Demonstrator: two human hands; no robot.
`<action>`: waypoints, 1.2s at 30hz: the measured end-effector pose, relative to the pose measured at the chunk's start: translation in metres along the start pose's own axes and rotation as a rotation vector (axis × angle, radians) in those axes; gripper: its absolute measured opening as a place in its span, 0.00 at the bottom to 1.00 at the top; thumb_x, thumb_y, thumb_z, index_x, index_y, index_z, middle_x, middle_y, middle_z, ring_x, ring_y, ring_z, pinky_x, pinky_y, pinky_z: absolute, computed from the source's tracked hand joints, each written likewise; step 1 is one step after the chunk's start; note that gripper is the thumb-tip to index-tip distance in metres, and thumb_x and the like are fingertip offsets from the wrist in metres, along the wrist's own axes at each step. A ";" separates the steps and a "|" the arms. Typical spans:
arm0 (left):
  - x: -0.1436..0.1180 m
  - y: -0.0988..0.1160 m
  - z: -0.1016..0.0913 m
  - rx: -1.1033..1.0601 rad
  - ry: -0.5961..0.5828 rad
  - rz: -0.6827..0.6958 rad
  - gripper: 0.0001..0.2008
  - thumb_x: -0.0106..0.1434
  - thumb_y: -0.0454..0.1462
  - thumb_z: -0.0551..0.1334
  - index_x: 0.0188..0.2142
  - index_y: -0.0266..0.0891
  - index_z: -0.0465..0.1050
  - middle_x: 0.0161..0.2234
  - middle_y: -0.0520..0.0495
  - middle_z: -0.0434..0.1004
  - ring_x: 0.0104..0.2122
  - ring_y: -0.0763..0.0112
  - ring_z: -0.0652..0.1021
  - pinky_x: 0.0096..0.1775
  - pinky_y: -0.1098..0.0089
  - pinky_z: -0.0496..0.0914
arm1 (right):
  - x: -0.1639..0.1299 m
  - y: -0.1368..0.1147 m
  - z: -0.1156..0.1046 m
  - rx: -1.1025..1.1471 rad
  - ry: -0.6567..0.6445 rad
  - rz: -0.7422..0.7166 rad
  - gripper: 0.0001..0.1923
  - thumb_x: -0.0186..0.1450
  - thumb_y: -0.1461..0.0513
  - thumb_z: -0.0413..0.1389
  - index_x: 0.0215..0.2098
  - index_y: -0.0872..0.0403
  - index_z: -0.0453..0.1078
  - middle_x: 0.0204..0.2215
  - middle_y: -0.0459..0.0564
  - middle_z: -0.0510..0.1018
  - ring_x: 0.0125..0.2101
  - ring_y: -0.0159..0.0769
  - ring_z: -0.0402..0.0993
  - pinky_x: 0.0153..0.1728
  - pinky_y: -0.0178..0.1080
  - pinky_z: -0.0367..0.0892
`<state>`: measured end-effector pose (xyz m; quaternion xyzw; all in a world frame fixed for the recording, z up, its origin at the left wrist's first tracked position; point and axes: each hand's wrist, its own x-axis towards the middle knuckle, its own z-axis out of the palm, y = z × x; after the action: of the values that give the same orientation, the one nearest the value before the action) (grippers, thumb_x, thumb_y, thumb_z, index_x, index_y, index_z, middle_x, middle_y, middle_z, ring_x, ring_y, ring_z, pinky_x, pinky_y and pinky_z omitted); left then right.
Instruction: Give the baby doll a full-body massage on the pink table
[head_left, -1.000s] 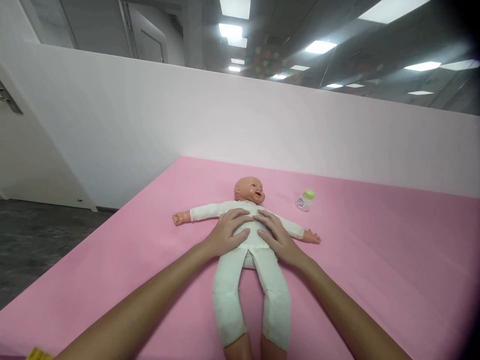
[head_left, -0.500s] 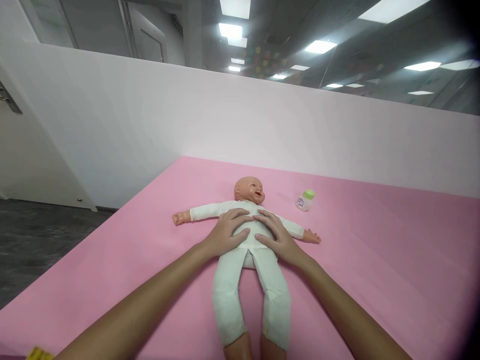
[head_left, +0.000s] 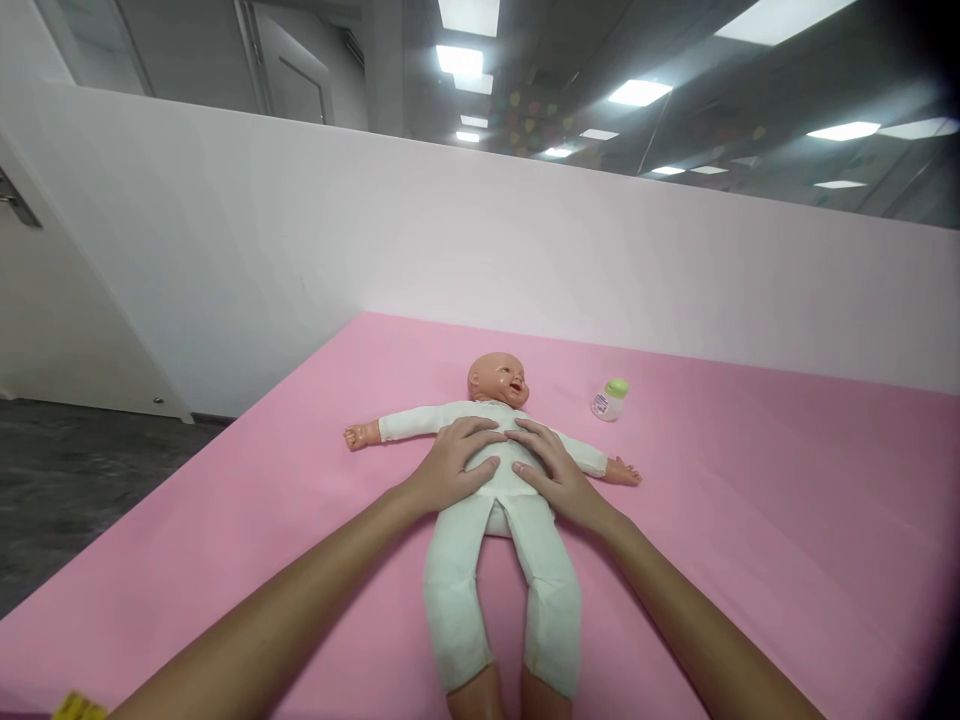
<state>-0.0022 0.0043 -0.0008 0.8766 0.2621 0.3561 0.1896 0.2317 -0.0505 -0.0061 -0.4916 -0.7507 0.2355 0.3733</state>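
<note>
The doll (head_left: pixel 501 484) lies back-down on the desk (head_left: pixel 787 500), arms outstretched, leaving its torso accessible to the left hand (head_left: pixel 450 465) and right hand (head_left: pixel 564 482), resting wide-fingered, gripping nothing, probably for gentle, even contact.

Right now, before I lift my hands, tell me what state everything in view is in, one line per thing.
Left grip, open, resting on the doll's torso
Right grip, open, resting on the torso's other side
Doll, on its back, arms spread, head turned toward the jar
Jar, standing, green lid on
Pink surface, flat
Ceiling lights, lit
</note>
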 end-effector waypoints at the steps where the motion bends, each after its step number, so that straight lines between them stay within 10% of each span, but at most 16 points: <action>1: 0.000 0.001 -0.001 0.000 0.001 -0.001 0.18 0.71 0.42 0.59 0.59 0.51 0.72 0.59 0.45 0.71 0.60 0.57 0.69 0.62 0.52 0.64 | 0.000 0.000 0.000 0.000 -0.001 -0.001 0.24 0.71 0.47 0.54 0.64 0.37 0.65 0.69 0.47 0.59 0.71 0.47 0.50 0.71 0.57 0.49; 21: 0.001 0.013 -0.002 -0.001 0.083 -0.023 0.11 0.68 0.38 0.61 0.49 0.47 0.78 0.43 0.47 0.76 0.46 0.61 0.75 0.53 0.56 0.68 | 0.001 -0.004 0.004 0.005 0.105 -0.067 0.23 0.71 0.50 0.56 0.63 0.40 0.64 0.59 0.51 0.66 0.63 0.46 0.62 0.66 0.53 0.61; 36: -0.003 0.000 0.004 0.062 0.029 -0.015 0.19 0.71 0.41 0.59 0.60 0.51 0.72 0.64 0.47 0.69 0.65 0.55 0.66 0.66 0.48 0.60 | 0.000 -0.005 -0.001 -0.026 0.047 -0.059 0.26 0.69 0.49 0.59 0.63 0.39 0.65 0.62 0.48 0.69 0.65 0.47 0.60 0.67 0.56 0.57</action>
<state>-0.0012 0.0025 -0.0048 0.8748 0.2824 0.3593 0.1612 0.2297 -0.0521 -0.0019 -0.4797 -0.7588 0.2030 0.3911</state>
